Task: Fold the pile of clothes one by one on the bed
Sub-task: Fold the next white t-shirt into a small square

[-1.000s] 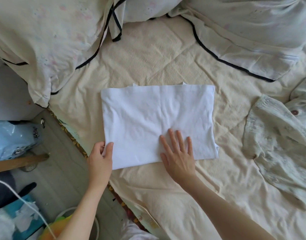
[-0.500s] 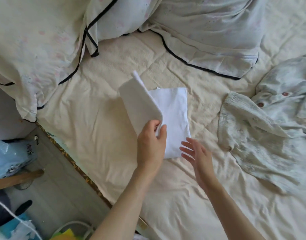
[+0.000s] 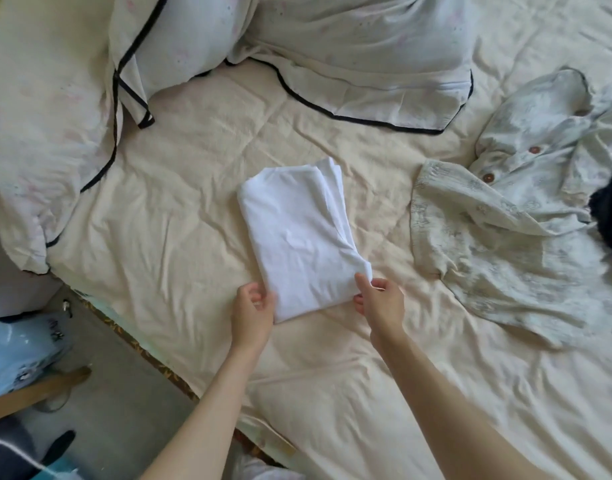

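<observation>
— Fingers of the right hand pinch the near right corner of the white garment, thumb on top. The left hand curls round the near left corner; its fingertips seem tucked under the edge, though I cannot tell how far.

— Where does it lie?

— Mid-bed, folded into a narrow, slightly tilted rectangle, well apart from the pillows and just clear of the patterned buttoned shirt to its right, which lies unfolded.

— How will it handle?

— Light and limp, I'd judge: thin knit with no stiffness. Lifted by one corner, the layers would likely sag and slide apart. The stacked edges along the right side already sit a little uneven.

— So where should one take hold?

— Both near corners, as now, pinching through every layer, or flat palms slid underneath. It isn't fragile, but a careless pull could undo the fold.
</observation>
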